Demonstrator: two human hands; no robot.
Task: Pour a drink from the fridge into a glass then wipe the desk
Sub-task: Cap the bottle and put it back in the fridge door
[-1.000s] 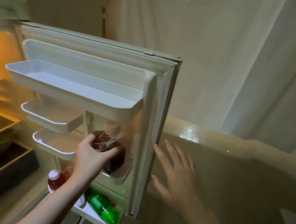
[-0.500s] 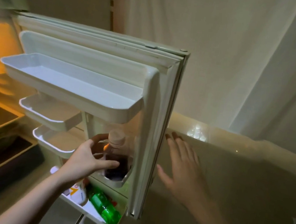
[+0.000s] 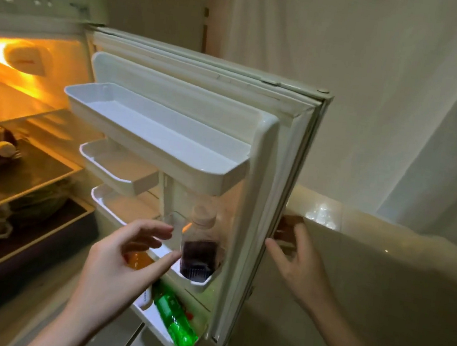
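The fridge door (image 3: 275, 184) stands open in front of me. A clear bottle with dark drink and a pale cap (image 3: 200, 244) stands upright in a small door pocket (image 3: 198, 282). My left hand (image 3: 126, 258) hovers just left of the bottle, fingers apart, holding nothing. My right hand (image 3: 296, 263) is open at the door's outer edge, fingertips by the edge. A green bottle (image 3: 176, 320) lies in the lowest door rack. Part of an orange-filled bottle (image 3: 139, 259) shows behind my left hand.
Bare white door shelves (image 3: 151, 130) jut out above the bottle. The lit fridge interior (image 3: 16, 145) with glass shelves and dark bagged items is at the left. A beige counter (image 3: 381, 280) and pale curtain lie to the right.
My left hand let go of the dark-drink bottle, which now stands in the door pocket, and drew back slightly. My right hand moved closer to the door edge. The view shifted left.
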